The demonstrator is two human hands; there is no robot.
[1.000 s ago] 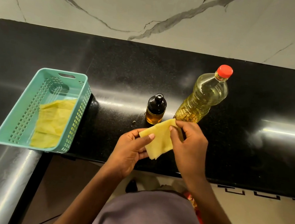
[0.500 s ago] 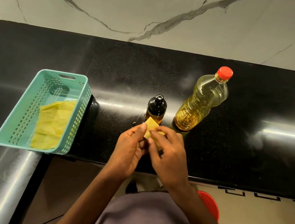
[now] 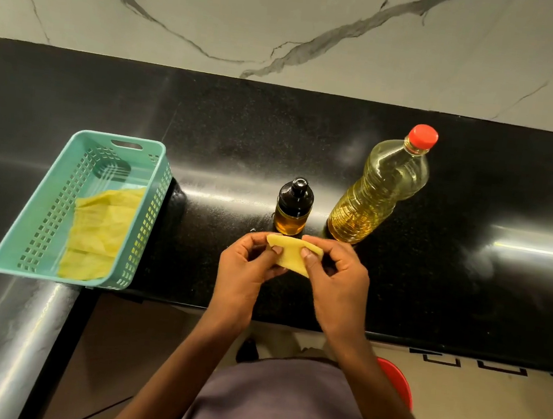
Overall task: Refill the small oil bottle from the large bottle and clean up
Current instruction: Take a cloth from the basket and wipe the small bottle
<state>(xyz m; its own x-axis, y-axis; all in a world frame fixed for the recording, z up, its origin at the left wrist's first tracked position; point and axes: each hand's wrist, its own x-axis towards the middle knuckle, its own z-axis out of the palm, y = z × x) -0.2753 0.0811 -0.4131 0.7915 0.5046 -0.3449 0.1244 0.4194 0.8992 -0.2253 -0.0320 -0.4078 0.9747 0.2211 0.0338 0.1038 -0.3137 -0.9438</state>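
Note:
The small dark oil bottle [image 3: 293,207] stands capped on the black counter, amber oil showing at its base. To its right stands the large clear oil bottle [image 3: 379,190] with a red cap, upright and closed. Just in front of the small bottle, my left hand [image 3: 247,268] and my right hand [image 3: 336,278] both pinch a small folded yellow cloth [image 3: 292,256] between thumbs and fingers, holding it above the counter's front part.
A teal plastic basket [image 3: 35,226] sits at the left near the counter's corner, with another yellow cloth [image 3: 100,230] lying inside. A marble wall runs behind the counter. A red object [image 3: 398,381] shows on the floor below the counter's front edge.
The cloth went from a larger open square to a small folded piece. My hands came together over it, then drew slightly apart, each gripping one end.

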